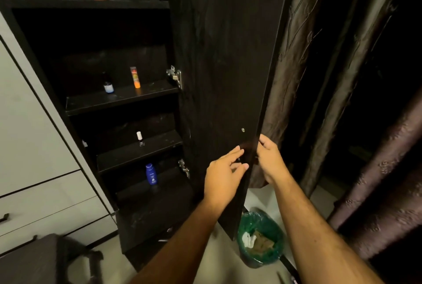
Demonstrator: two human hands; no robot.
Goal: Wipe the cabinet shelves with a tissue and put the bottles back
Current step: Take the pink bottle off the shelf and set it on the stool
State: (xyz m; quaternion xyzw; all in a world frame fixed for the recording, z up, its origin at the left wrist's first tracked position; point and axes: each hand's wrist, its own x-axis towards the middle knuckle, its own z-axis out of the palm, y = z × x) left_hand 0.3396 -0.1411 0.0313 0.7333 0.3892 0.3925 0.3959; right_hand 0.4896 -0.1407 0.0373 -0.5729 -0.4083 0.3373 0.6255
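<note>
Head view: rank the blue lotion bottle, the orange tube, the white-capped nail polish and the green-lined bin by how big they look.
1. Green-lined bin
2. Blue lotion bottle and orange tube: look about alike, and the tube stands farther away, so unranked.
3. White-capped nail polish

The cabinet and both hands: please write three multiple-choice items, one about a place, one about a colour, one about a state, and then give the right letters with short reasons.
1. Where is the bin?
A. on the top shelf
B. on the floor, beside the open door
C. on the grey drawers

2. What colour is the bottle on the lowest occupied shelf?
A. blue
B. red
C. yellow

3. How is the cabinet door?
A. shut
B. taken off
C. open, with both hands at its edge

Key: 1 B, the green-lined bin stands on the floor right of the cabinet door. 2 A, the blue bottle stands below the shelf with the white-capped small bottle. 3 C, the door is swung out; the left hand and the right hand are at its free edge.
</note>
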